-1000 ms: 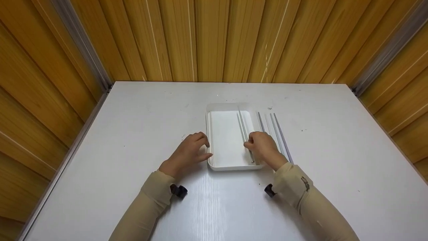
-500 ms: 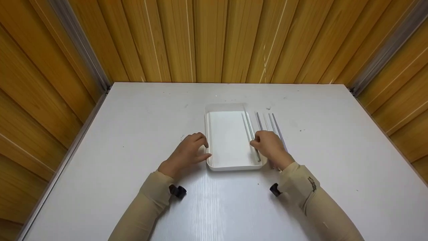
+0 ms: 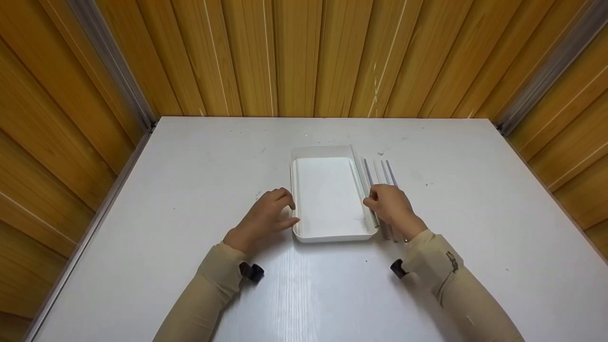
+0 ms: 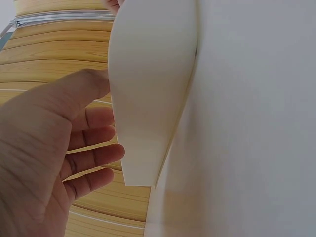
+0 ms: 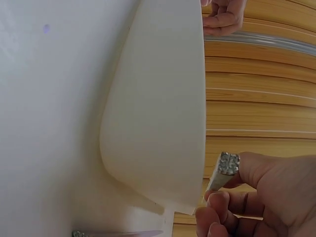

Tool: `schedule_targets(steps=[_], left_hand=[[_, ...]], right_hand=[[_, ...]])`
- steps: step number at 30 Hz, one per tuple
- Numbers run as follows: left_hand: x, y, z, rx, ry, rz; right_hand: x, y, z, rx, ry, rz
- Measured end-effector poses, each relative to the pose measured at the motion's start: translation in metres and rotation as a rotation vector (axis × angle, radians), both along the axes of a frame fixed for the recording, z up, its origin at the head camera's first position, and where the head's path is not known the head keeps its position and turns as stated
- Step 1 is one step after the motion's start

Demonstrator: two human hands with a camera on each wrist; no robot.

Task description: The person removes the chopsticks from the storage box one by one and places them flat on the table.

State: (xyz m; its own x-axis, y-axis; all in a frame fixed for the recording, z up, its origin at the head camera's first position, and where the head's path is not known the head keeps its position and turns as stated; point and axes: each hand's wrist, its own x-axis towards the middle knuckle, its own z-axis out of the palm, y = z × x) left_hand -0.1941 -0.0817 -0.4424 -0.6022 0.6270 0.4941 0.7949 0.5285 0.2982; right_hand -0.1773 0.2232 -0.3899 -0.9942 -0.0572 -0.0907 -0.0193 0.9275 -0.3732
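Observation:
My right hand [image 3: 392, 204] pinches a slender chopstick [image 3: 376, 223] between thumb and fingers, along the right rim of a shallow white tray [image 3: 332, 239]. In the right wrist view the chopstick's glittery square end [image 5: 229, 163] sticks out from the fingers, beside the tray wall. On the tray's left side rests my left hand [image 3: 266, 211], thumb and index finger spread apart, fingertips right at the rim. The left wrist view shows its loosely bent fingers against the tray's edge. Several more chopsticks [image 3: 366, 166] lie on the table right of the tray, partly hidden by the right hand.
The tray and loose chopsticks stand on a white tabletop [image 3: 213, 166]. Yellow wood-patterned panels [image 3: 294, 57] close off the back and both sides, joined by grey metal corner strips [image 3: 114, 61].
My right hand has carried the chopstick rightward, from over the tray's inside to its right rim. The left hand has stayed at the left rim.

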Motion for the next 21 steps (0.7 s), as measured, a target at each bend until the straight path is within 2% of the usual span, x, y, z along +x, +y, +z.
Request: schedule_targets(steps=[21], left_hand=[[0.003,0.000,0.001,-0.010,-0.028,0.025]], right_hand=[[0.000,0.021,-0.008,-0.006,0.008,-0.011]])
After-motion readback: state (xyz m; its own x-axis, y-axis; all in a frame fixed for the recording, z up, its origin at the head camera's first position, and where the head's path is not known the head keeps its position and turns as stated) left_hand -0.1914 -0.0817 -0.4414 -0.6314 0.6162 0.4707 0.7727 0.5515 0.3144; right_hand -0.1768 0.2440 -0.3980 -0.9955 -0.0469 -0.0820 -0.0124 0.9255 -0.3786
